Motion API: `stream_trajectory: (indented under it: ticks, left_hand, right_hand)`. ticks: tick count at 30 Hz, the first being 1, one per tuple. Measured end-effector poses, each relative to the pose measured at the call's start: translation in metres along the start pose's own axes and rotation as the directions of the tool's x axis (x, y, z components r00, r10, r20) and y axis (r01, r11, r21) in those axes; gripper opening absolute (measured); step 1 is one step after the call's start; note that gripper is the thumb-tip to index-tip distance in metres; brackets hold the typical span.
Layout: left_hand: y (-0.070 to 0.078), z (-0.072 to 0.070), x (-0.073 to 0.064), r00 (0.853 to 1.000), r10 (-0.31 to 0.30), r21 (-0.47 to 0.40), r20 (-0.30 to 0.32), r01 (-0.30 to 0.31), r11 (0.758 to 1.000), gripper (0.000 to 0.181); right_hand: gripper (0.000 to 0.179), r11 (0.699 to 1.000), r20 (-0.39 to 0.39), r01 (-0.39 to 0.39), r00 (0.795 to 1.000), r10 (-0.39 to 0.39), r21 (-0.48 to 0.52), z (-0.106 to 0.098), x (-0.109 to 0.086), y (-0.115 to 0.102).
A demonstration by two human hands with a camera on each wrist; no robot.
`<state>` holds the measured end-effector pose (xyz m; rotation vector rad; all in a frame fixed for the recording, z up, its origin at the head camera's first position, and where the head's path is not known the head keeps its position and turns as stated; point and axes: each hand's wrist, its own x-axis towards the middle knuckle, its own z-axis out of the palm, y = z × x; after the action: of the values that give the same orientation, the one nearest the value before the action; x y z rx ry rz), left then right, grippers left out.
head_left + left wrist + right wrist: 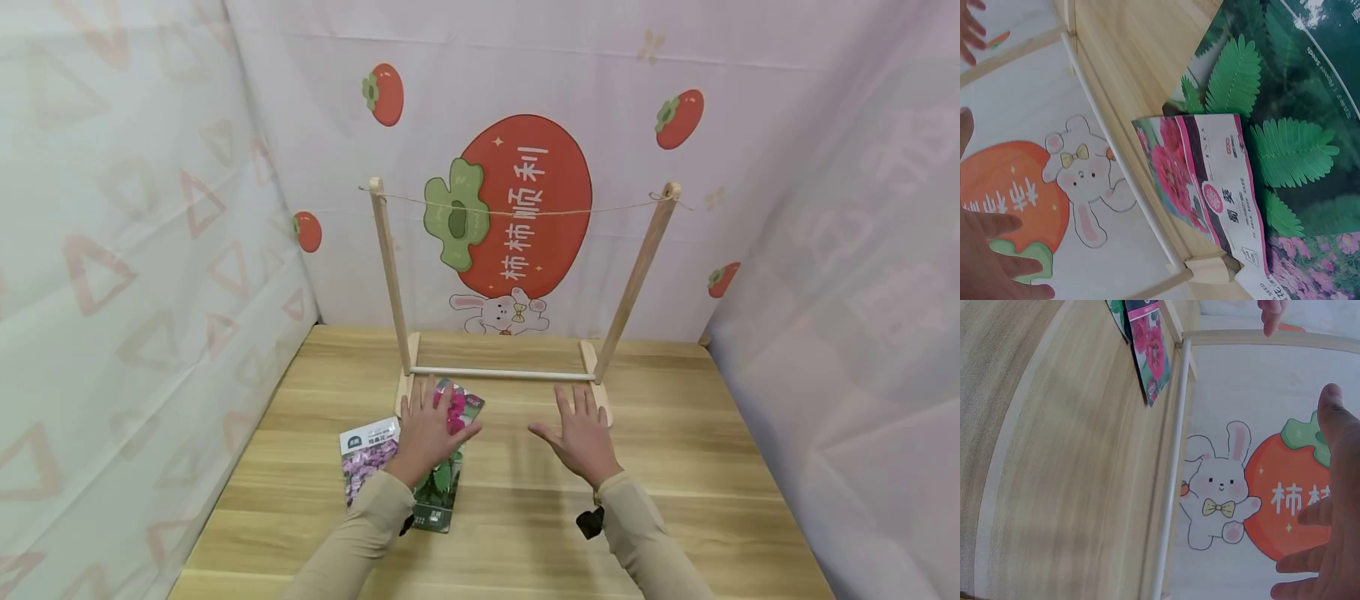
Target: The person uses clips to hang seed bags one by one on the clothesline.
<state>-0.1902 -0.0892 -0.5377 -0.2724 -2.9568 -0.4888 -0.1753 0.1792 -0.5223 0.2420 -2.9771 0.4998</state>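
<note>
My left hand (pixel 431 429) spreads its fingers over several flower seed packets and holds nothing. One packet with pink flowers (pixel 1175 165) overlaps a dark green packet with fern-like leaves (pixel 441 483). At the left lies a packet with purple-pink flowers (pixel 363 467), partly hidden by the left hand and sleeve in the head view. To the right, my right hand (pixel 583 439) is held over the bare wood with fingers apart, near the right foot of a wooden stand. The stand has two upright posts (pixel 637 283), a thin string (pixel 525 212) tied between their tops and a white rod (pixel 502 374) low down.
The wood-grain table (pixel 675 467) meets a cloth backdrop (pixel 330 150) printed with persimmons and a rabbit just behind the stand. Cloth walls stand at the left (pixel 112 333) and right (pixel 847 292). A black wrist device (pixel 590 523) sits at the right cuff.
</note>
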Motion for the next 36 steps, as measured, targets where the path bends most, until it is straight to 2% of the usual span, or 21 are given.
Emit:
stream_trajectory:
  ticks: [4,7,10,15,20,28,36]
  left_hand:
    - [-0.01,0.002,0.0,1.0,-0.008,-0.004,-0.026,0.007,1.0,0.094]
    - [-0.016,0.0,-0.001,1.0,-0.021,-0.03,-0.019,0.02,0.999,0.094]
    - [-0.019,-0.004,-0.002,0.999,-0.037,-0.068,0.004,0.037,0.997,0.093]
    - [-0.028,-0.004,-0.007,0.997,-0.063,-0.047,0.05,0.066,0.997,0.094]
    - [-0.039,-0.002,-0.01,0.993,-0.096,-0.053,0.068,0.1,0.994,0.095]
    - [-0.063,0.005,-0.013,0.988,-0.146,-0.031,0.054,0.148,0.988,0.093]
    - [-0.076,0.004,-0.018,0.98,-0.189,-0.063,0.055,0.192,0.979,0.095]
  right_hand:
    - [0.087,1.0,0.008,-0.014,1.0,0.014,0.014,-0.002,-0.004,0.004]
    - [0.087,1.0,0.005,-0.017,1.0,0.017,0.005,-0.004,-0.006,0.009]
    - [0.087,1.0,0.008,-0.023,1.0,0.023,-0.002,-0.004,-0.006,0.013]
    - [0.088,0.999,0.034,-0.041,0.999,0.041,0.021,-0.002,-0.011,0.019]
    - [0.087,0.997,0.032,-0.069,0.997,0.067,0.034,0.0,-0.018,0.026]
    - [0.088,0.993,0.048,-0.114,0.993,0.112,0.04,0.006,-0.026,0.043]
    - [0.087,0.989,0.08,-0.145,0.987,0.141,0.04,0.008,-0.037,0.059]
